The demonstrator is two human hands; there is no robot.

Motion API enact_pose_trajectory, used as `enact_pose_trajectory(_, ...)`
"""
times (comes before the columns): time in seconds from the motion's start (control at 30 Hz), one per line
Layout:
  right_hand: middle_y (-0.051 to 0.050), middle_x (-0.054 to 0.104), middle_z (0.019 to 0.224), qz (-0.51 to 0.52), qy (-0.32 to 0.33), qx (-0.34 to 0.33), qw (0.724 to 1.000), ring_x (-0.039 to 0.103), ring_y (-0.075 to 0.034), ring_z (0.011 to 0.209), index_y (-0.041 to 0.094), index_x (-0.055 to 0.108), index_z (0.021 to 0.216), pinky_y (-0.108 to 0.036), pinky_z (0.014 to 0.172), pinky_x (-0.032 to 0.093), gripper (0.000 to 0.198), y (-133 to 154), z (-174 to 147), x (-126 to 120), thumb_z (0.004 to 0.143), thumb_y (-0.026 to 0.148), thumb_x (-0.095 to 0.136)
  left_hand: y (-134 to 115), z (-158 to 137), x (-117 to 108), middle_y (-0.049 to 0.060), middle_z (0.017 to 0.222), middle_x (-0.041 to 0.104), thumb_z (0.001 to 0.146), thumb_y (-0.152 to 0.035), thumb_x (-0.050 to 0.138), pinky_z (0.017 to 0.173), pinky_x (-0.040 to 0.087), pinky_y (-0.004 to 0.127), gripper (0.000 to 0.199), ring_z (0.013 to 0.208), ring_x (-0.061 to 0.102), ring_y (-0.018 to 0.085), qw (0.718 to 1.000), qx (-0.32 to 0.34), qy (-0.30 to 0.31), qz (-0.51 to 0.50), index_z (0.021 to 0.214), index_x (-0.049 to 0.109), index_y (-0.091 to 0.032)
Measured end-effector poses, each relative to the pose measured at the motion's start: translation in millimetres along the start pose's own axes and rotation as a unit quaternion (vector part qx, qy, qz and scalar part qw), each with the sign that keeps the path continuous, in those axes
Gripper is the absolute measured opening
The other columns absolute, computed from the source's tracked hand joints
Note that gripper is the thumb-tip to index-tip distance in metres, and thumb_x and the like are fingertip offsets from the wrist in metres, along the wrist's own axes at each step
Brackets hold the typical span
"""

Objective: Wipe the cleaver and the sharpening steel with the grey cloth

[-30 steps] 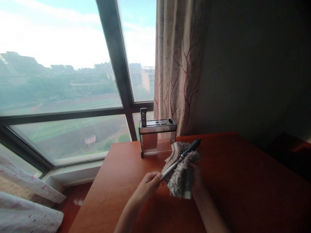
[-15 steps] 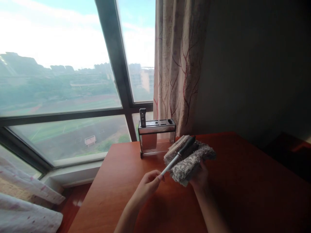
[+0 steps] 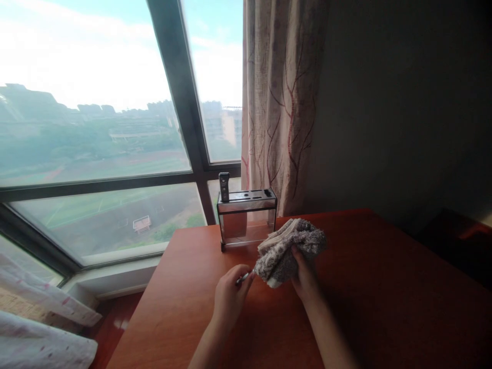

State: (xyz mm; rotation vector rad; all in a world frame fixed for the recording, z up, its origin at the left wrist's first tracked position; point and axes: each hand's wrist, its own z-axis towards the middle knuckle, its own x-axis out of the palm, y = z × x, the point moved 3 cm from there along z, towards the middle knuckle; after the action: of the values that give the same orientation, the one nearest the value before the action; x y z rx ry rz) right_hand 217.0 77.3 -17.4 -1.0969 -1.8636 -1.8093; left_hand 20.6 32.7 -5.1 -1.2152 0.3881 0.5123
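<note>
My left hand (image 3: 230,292) is closed on the thin metal end of a sharpening steel (image 3: 243,279). The rest of the steel runs into a fluffy grey-and-white cloth (image 3: 288,256), which is folded over it and hides its black handle. My right hand (image 3: 305,277) grips the cloth, thumb on top and fingers underneath, out of sight. Both hands are above the table. Just beyond them stands a clear knife block (image 3: 248,225) with a black frame and a slotted top; one black handle (image 3: 224,187) sticks up from its left end.
The reddish-brown wooden table (image 3: 184,302) reaches to a large window with a dark frame (image 3: 196,174). A patterned curtain (image 3: 280,113) hangs behind the knife block. Another pale curtain (image 3: 46,338) hangs at the lower left, and a dark wall (image 3: 384,102) lies on the right.
The cloth has been folded over the steel, covering the black handle and most of the shaft. My right thumb has come over the top of the cloth. The view has shifted slightly.
</note>
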Motion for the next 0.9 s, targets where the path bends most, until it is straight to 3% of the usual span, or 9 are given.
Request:
enact_pose_trajectory(0.23,-0.001,0.073,0.102,0.043,0.061,0.037,0.997,0.065,-0.024,0.1,0.025,0.06,0.116,-0.039,0.091,0.05,0.056,2.3,-1.3,-3.4,0.064,0.032,0.078,1.5,-1.4,6.0,-0.002,0.06,0.045,0.087,-0.042,0.052,0.054,0.03,0.022,0.032,0.057,0.038,0.011,0.993,-0.038,0.083,-0.077,0.075,0.062,-0.015)
enact_pose_trajectory(0.4,-0.002,0.074,0.097,0.051,0.093,0.065,0.992,0.066,-0.027,0.097,0.025,0.065,0.111,-0.045,0.094,0.047,0.053,1.9,-0.3,-10.7,0.061,0.034,0.079,5.4,-4.1,14.9,-0.004,0.059,0.034,0.088,-0.049,0.047,0.05,0.024,0.022,0.042,0.057,0.028,0.01,0.959,-0.085,0.175,-0.204,0.07,0.058,-0.013)
enact_pose_trajectory(0.53,-0.002,0.075,0.09,0.058,0.097,0.088,0.99,0.066,-0.029,0.095,0.026,0.067,0.106,-0.048,0.092,0.047,0.054,2.1,1.5,-15.5,0.055,0.034,0.082,5.3,-5.2,18.2,-0.004,0.058,0.034,0.088,-0.05,0.046,0.049,0.024,0.022,0.044,0.056,0.028,0.01,0.948,-0.095,0.208,-0.223,0.065,0.055,-0.013)
enact_pose_trajectory(0.67,-0.001,0.074,0.096,0.062,0.102,0.084,0.989,0.066,-0.025,0.094,0.026,0.066,0.108,-0.041,0.088,0.05,0.05,3.3,2.8,-12.5,0.059,0.029,0.08,3.3,-1.6,13.7,-0.005,0.056,0.032,0.087,-0.047,0.05,0.048,0.025,0.021,0.042,0.054,0.029,0.009,0.971,-0.064,0.155,-0.17,0.064,0.057,-0.013)
enact_pose_trajectory(0.8,0.001,0.074,0.098,0.063,0.078,0.069,0.993,0.066,-0.02,0.092,0.026,0.066,0.108,-0.034,0.085,0.051,0.046,0.2,3.5,-9.1,0.063,0.027,0.078,0.8,-0.1,2.7,0.0,0.059,0.052,0.087,-0.039,0.053,0.052,0.036,0.021,0.032,0.055,0.046,0.012,0.998,0.007,0.042,-0.039,0.072,0.068,-0.015)
enact_pose_trajectory(0.9,0.001,0.073,0.098,0.063,0.064,0.058,0.994,0.066,-0.019,0.094,0.025,0.066,0.106,-0.032,0.085,0.051,0.045,-4.2,3.8,-8.5,0.063,0.026,0.079,-0.1,-2.1,-4.4,0.003,0.072,0.063,0.086,-0.035,0.057,0.056,0.042,0.022,0.022,0.06,0.055,0.013,0.996,0.068,-0.049,0.038,0.084,0.072,-0.019)
